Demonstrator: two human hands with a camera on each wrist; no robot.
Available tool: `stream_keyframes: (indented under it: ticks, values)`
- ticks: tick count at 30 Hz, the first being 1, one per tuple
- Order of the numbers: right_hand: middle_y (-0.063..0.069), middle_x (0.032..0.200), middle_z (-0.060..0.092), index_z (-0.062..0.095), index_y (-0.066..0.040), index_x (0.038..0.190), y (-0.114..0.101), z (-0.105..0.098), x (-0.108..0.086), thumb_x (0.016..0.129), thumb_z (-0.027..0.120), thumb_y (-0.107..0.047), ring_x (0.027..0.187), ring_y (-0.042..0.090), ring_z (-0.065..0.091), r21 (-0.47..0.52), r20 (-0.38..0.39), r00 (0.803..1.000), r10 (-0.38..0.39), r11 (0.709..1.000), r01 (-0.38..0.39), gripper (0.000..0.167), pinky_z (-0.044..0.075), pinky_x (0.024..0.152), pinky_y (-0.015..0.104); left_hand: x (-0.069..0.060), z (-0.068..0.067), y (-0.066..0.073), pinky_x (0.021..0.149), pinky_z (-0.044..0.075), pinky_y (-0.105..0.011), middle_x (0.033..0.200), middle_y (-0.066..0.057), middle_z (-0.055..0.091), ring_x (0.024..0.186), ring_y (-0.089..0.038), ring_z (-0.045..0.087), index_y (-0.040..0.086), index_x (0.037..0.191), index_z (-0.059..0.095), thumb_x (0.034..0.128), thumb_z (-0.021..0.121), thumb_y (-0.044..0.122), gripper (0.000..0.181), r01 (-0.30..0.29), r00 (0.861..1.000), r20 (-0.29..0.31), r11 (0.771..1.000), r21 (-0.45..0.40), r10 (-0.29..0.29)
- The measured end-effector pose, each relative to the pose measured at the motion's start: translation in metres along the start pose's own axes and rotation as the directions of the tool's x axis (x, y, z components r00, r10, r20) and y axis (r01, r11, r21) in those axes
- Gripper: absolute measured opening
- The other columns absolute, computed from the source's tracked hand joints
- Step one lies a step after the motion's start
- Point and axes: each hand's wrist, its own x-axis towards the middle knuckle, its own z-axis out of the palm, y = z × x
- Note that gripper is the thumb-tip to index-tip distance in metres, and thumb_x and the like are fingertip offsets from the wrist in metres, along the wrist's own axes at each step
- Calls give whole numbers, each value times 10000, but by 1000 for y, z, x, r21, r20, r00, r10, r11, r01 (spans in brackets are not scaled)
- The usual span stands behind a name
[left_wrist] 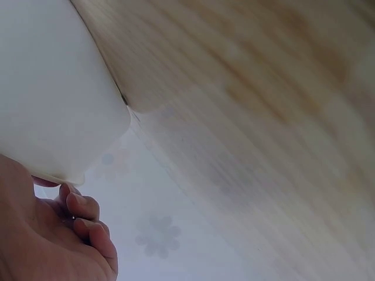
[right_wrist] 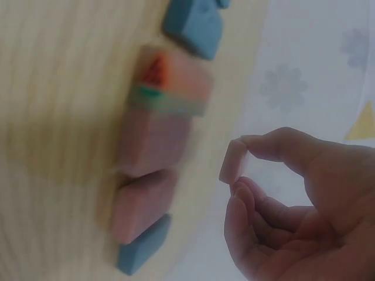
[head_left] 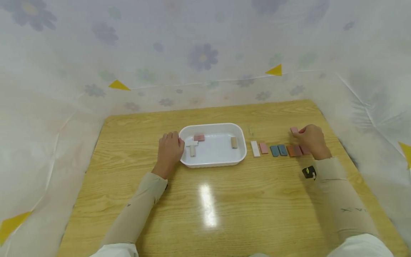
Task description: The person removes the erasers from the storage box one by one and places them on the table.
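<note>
The right hand pinches a small pink block between thumb and fingers, just beyond the right end of a row of blocks on the desk. Left of that row, the left hand grips the left rim of a white tray, with a tan block lying at its right end.

The left hand grips the tray at its left end; four blocks lie inside. Near the right edge of the table, the right hand pinches a pink block beside a row of blocks.
</note>
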Motion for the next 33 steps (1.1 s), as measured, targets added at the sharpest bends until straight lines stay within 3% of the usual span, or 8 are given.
stream_keyframes:
  ticks: [3, 7, 11, 21, 24, 28, 31, 33]
  values:
    - [145, 595, 584, 642, 101, 756, 10, 1, 1, 886, 577, -320, 442, 189, 443, 16, 14, 999, 44, 999, -44, 445, 365, 423, 342, 0, 0, 0, 674, 335, -362, 809, -76, 473, 757, -249, 407, 42, 941, 492, 925, 456, 242, 204, 0, 1000, -1, 1000, 0, 0]
    - [156, 620, 599, 648, 94, 784, 21, 5, 2, 851, 600, -294, 459, 199, 457, 29, 32, 995, 95, 995, -96, 396, 367, 415, 343, -1, 0, 0, 679, 340, -364, 822, -82, 485, 763, -251, 411, 37, 955, 500, 924, 464, 243, 211, 1, 1000, -3, 1000, -2, -1]
    - [163, 644, 624, 665, 80, 787, 29, 10, 5, 808, 640, -255, 490, 216, 490, 15, 40, 994, 100, 995, -100, 336, 386, 435, 341, -1, -1, 1, 681, 344, -364, 824, -82, 487, 764, -251, 411, 37, 959, 500, 922, 464, 242, 212, 4, 1000, -2, 1000, -1, -4]
    - [204, 692, 628, 650, 102, 805, 31, 20, 5, 865, 594, -274, 543, 262, 542, 9, -7, 997, 76, 997, -76, 385, 424, 466, 361, -1, 0, 0, 677, 339, -365, 805, -73, 470, 753, -250, 408, 42, 941, 491, 928, 438, 253, 217, 2, 1000, 2, 1000, 13, -2]
    - [170, 600, 596, 628, 71, 672, 28, 21, 4, 874, 567, -234, 512, 269, 523, -19, -37, 998, 51, 998, -52, 371, 417, 462, 384, 0, 0, 0, 675, 338, -367, 806, -75, 473, 753, -251, 407, 45, 929, 488, 926, 428, 253, 217, -6, 1000, -9, 1000, 17, 7]
    - [92, 461, 424, 427, -26, 475, 14, 22, 3, 870, 484, -131, 430, 250, 390, -73, -110, 994, -27, 997, 20, 413, 353, 422, 410, 0, 0, -1, 673, 337, -369, 809, -79, 478, 754, -254, 409, 43, 923, 490, 925, 421, 252, 220, -17, 1000, -21, 1000, 18, 18]
    - [212, 603, 499, 524, 94, 634, -8, 22, 1, 910, 453, -124, 518, 303, 468, -51, -106, 992, -64, 997, 59, 358, 420, 499, 448, 0, -2, -1, 674, 338, -367, 814, -80, 480, 755, -253, 408, 39, 938, 495, 927, 420, 255, 229, -17, 1000, -17, 1000, 17, 17]
    - [279, 781, 545, 554, 168, 871, -26, 21, -1, 942, 444, -161, 642, 341, 527, 6, -56, 997, -61, 998, 61, 354, 460, 585, 448, -1, -2, -1, 674, 337, -366, 813, -79, 479, 752, -251, 406, 39, 941, 497, 927, 424, 254, 227, -14, 1000, -17, 1000, 17, 14]
